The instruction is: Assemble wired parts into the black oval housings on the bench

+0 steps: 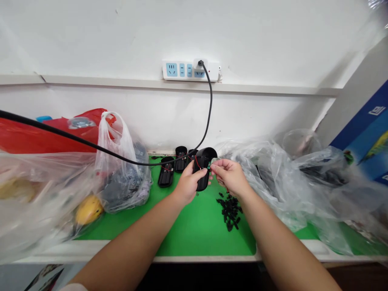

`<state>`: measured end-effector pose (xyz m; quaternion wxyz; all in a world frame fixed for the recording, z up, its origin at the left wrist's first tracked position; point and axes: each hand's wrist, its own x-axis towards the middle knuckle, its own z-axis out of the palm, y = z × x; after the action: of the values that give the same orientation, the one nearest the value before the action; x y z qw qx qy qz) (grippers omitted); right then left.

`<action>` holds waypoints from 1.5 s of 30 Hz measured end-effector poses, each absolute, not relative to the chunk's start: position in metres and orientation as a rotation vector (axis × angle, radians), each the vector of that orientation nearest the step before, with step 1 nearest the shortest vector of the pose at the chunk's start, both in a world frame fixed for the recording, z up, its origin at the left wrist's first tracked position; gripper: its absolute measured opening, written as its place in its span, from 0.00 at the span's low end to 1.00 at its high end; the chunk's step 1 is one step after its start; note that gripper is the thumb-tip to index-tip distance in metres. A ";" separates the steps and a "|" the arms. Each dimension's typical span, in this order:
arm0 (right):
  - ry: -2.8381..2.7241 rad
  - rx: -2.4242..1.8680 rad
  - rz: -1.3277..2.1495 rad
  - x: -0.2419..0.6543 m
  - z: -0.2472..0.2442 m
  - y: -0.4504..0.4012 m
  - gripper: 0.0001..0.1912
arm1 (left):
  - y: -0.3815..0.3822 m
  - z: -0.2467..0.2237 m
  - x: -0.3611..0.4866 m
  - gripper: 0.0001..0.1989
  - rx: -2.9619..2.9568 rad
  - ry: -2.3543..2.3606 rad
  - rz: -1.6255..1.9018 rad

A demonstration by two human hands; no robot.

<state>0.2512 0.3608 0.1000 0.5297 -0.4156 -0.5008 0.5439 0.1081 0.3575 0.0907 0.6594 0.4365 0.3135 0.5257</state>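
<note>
1. A person's left hand (189, 185) closes around a black plastic housing (203, 157), which stands upright, open end up, between the two hands. One red wire (197, 162) shows on its side.
2. The right hand (229, 176) holds a narrow pinch on a small green circuit board (211, 163), right at the edge of the housing. The step in hand: board and housing are held together at the fingertips, with the hands almost touching. Whether the board touches the housing is hard to tell.
3. Beyond the left hand, on a green work mat (200, 228), lie three more black housings (165, 172), the third partly hidden behind the one in hand. That makes four in all.
4. Just below the right hand sits one heap of small black pieces (229, 210), too many to count.
5. Two black cables cross the scene. One runs up past the hands from the housings to a plug in a white power strip (178, 69); the other (75, 139) runs off to the left.
6. To the left of the hands stands one white-handled plastic bag (121, 178), holding dark contents. Clear plastic bags (273, 186) bunch to the right of the hands, their number unclear.
</note>
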 end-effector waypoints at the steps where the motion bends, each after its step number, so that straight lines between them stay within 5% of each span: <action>1: -1.217 -1.010 1.280 0.252 0.100 0.361 0.21 | 0.357 0.091 0.108 0.23 0.992 0.710 1.185; 9: -1.389 -1.069 0.851 0.253 0.095 0.364 0.17 | 0.357 0.092 0.108 0.24 0.977 0.745 1.192; 16: -1.433 -1.039 0.860 0.251 0.092 0.361 0.17 | 0.358 0.091 0.108 0.24 0.955 0.745 1.237; 28: -1.837 -0.931 -0.059 0.250 0.083 0.362 0.08 | 0.358 0.090 0.109 0.25 0.941 0.745 1.280; 45: -1.904 -0.941 -0.267 0.251 0.082 0.363 0.10 | 0.359 0.086 0.112 0.24 0.981 0.671 1.311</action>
<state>0.2507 0.3630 0.0816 0.4800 -0.3857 -0.7803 -0.1093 0.1117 0.3592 0.0861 0.6334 0.4291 0.2935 0.5731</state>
